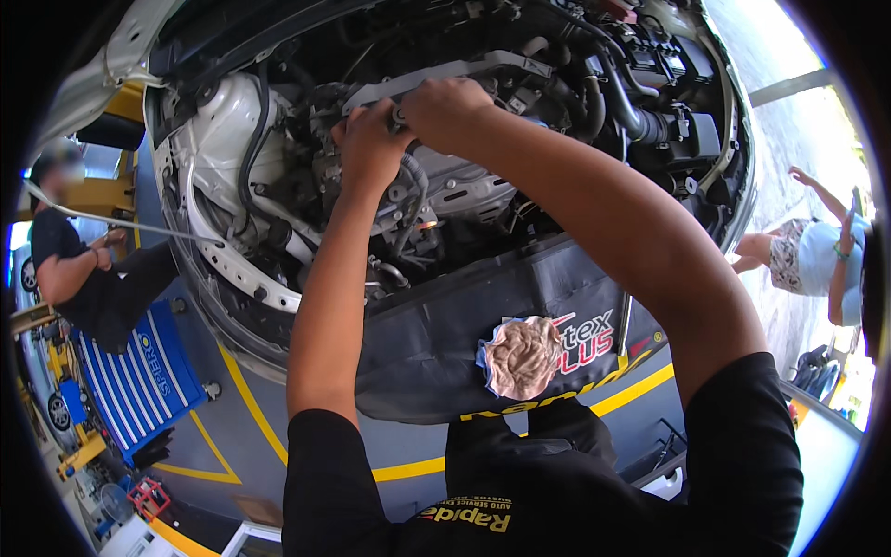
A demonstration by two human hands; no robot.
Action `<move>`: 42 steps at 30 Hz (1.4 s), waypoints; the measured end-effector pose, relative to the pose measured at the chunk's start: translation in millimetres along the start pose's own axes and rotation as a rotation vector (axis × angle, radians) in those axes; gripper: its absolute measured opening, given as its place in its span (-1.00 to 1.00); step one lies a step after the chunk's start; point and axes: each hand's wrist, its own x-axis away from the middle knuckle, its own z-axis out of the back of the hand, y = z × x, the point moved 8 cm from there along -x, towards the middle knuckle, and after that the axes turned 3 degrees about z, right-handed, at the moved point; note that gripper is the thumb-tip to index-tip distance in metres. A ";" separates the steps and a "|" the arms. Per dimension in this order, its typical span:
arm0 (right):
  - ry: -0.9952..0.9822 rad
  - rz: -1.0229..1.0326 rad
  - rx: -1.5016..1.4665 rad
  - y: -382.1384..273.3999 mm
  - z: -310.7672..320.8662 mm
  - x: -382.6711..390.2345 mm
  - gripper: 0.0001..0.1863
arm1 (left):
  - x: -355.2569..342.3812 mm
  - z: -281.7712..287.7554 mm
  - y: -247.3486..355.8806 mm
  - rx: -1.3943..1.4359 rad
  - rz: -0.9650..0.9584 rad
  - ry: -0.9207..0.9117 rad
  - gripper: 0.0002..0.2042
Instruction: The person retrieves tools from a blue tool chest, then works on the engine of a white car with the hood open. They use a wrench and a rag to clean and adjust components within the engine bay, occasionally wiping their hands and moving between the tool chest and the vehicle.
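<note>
Both of my arms reach over the front of a car into its open engine bay. My left hand (373, 147) is at the rear left of the engine (459, 193), its fingers curled. Close beside it, almost touching, my right hand (447, 113) is closed with the knuckles up. A small round grey part shows between the two hands; whether it belongs to a tool or to the engine I cannot tell. Whatever the fingers grip is hidden beneath them. On the black fender cover (427, 348) in front of me lies a crumpled, stained rag (522, 359).
A thin prop rod (139, 225) slants up from the bay's left edge. Toward the right sit a battery (657, 58) and a black air filter box (694, 139). One person (74, 251) stands left near a blue tool chest (148, 376); another person (817, 255) is outside right.
</note>
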 end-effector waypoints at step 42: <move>-0.021 0.011 -0.045 10.2 13.7 -3.1 -0.75 | -16.2 -8.0 -1.6 0.260 0.110 -0.245 -0.58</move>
